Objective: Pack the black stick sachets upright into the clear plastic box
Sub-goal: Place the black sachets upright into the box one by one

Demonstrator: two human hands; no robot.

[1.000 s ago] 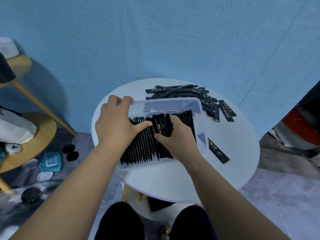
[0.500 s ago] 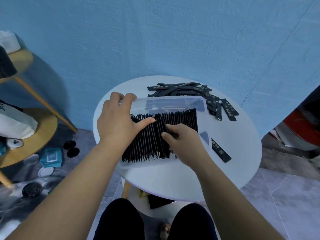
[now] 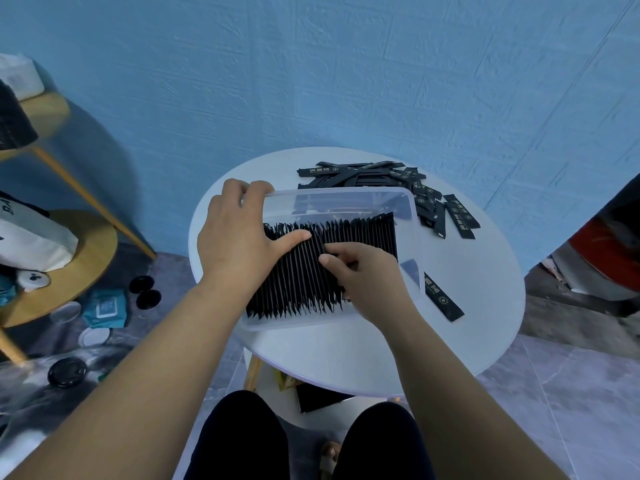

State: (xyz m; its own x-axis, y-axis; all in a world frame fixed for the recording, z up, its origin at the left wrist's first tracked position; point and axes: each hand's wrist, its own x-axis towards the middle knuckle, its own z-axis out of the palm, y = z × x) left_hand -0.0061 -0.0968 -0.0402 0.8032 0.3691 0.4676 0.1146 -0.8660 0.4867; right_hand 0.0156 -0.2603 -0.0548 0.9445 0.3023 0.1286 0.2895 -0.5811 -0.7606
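A clear plastic box sits on the round white table. A dense row of black stick sachets stands upright inside it. My left hand grips the box's far left corner, fingers curled over the rim and thumb lying across the sachet tops. My right hand is in the middle of the row, its curled fingers pinching into the sachets. A loose pile of sachets lies behind and to the right of the box. A single sachet lies flat just right of the box.
A blue wall rises close behind the table. Two round wooden side tables with bags stand at the left. Black lids and a teal pack lie on the floor below. A red object is at the right edge. My knees are under the table's near edge.
My right hand has drawn slightly back along the row and its fingers have curled into the sachets. My left hand keeps its hold on the box corner.
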